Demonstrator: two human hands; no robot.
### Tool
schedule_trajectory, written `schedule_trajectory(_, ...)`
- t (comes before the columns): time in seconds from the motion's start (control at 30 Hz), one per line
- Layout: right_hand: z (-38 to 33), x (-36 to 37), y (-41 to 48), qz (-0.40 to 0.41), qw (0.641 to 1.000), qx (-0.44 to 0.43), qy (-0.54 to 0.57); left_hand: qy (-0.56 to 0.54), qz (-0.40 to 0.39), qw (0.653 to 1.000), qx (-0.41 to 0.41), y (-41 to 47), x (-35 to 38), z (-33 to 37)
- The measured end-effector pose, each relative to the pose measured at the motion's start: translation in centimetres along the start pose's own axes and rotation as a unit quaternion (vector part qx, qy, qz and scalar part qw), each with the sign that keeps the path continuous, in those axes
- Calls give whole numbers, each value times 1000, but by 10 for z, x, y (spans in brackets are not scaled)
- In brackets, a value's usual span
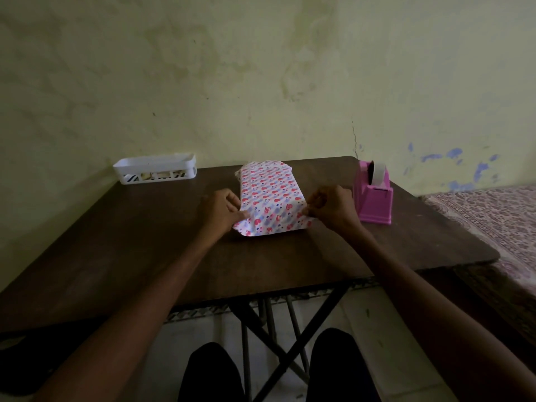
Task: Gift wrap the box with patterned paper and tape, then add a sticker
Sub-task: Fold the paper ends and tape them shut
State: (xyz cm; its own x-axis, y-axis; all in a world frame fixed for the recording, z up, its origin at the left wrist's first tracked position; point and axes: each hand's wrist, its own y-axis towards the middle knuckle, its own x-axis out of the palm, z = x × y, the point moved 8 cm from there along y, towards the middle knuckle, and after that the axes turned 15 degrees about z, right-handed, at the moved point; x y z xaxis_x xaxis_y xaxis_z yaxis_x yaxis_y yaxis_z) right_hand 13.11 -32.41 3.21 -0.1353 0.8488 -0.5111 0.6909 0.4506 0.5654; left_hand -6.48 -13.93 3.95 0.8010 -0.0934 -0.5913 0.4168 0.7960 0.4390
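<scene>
A box covered in white paper with pink and blue hearts (269,195) lies in the middle of the dark wooden table (145,242), long side pointing away from me. Its near end has loose paper flaring out onto the table. My left hand (222,211) pinches the left corner of that near flap. My right hand (327,208) pinches the right corner. A pink tape dispenser (372,195) with a roll of tape stands just right of my right hand.
A white slotted plastic tray (155,169) with small items inside sits at the table's far left corner against the yellow wall. A bed with a patterned cover (499,224) adjoins the table's right side. My knees show below the near table edge.
</scene>
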Motion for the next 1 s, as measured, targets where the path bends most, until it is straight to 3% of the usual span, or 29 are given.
schedule_trajectory(0.13,-3,0,0,-2,1000,-17,-15,55,5,997,49,-3,-3,10)
schedule_trajectory(0.4,-4,1,1,-16,999,-27,-26,21,-80,996,-37,-9,11,-6)
schedule_trajectory(0.67,-12,2,-4,-17,994,-82,-73,89,-12,995,40,-14,4,-3)
schedule_trajectory(1.0,-8,11,-10,-10,989,-128,-76,35,4,999,41,-13,8,-6)
